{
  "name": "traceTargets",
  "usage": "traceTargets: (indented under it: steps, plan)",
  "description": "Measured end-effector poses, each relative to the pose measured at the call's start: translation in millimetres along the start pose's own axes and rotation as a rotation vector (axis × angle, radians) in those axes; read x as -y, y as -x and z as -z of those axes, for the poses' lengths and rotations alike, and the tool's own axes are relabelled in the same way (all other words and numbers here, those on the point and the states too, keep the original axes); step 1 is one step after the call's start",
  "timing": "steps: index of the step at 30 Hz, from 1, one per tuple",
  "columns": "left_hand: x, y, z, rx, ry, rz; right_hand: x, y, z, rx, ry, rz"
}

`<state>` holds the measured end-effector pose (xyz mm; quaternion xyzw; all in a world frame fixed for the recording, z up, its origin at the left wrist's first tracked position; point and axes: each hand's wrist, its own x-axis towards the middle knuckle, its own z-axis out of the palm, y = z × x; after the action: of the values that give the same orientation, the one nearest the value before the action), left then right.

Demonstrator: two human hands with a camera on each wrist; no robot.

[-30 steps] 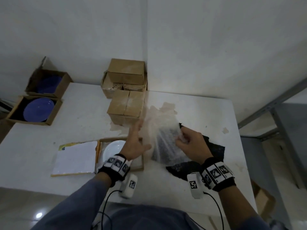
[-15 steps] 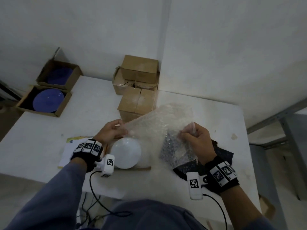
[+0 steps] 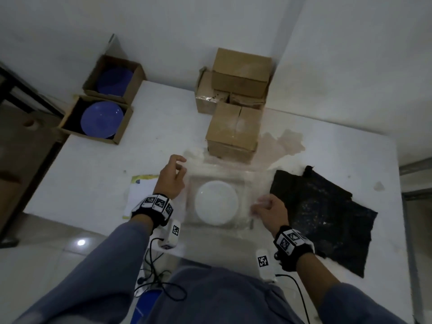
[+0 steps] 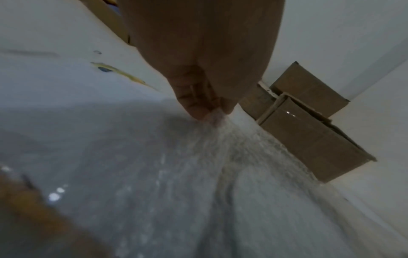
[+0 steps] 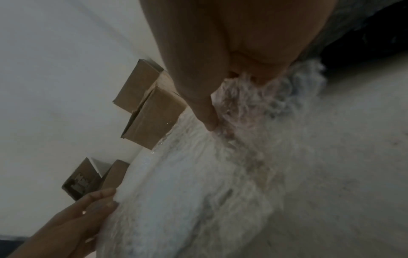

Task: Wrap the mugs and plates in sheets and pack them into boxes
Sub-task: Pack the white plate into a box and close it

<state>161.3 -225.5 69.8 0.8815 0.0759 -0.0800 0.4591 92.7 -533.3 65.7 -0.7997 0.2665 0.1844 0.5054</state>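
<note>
- Both hands, left hand (image 3: 171,177) and right hand (image 3: 268,210), pinch the bubble wrap sheet (image 3: 217,169) draped over the white plate (image 3: 217,202) between them.
- White table (image 3: 93,164), closed cardboard boxes (image 3: 233,129) beyond the hands, black cloth (image 3: 327,216) right of the right hand, white walls.

White table (image 3: 93,174), black cloth (image 3: 327,211) at right, yellow-edged paper (image 3: 140,190) at left, white walls (image 3: 163,26)

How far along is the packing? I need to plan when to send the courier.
Done, apparently: three closed cardboard boxes stacked by the wall. In hand: both hands, left and right, pinch a bubble sheet spread over the white plate, not yet wrapped. Left: two blue plates lie unwrapped in open boxes. No mugs are visible.
</note>
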Motion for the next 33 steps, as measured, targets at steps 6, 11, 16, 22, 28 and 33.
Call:
traceTargets:
  steps: [6, 11, 16, 22, 28, 33]
  plan:
    - [28.0, 6.4, 8.8, 0.068, -0.054, 0.064, 3.8, 5.0, -10.4, -0.096, 0.120, 0.040]
    - [13.6, 12.3, 22.0, -0.062, -0.285, -0.362, 11.0, 10.6, -7.2, -0.251, 0.370, 0.261]
    - [-18.7, 29.4, 0.4, 0.361, -0.537, -0.577, 40.5, 11.8, -21.8, -0.004, 0.930, 0.674]
    - [-28.1, 33.9, -3.5, 0.049, -0.813, -0.517, 39.1, -5.9, -44.1, 0.190, 1.213, 0.564]
    - [-43.8, 29.1, 1.1, 0.249, -0.507, -0.847, 34.2, -10.5, -46.5, 0.139, 1.190, 0.638]
    - [-6.4, 30.1, -31.0, 0.573, -0.711, -0.557, 37.5, -13.8, -45.5, 0.168, 1.188, 0.670]
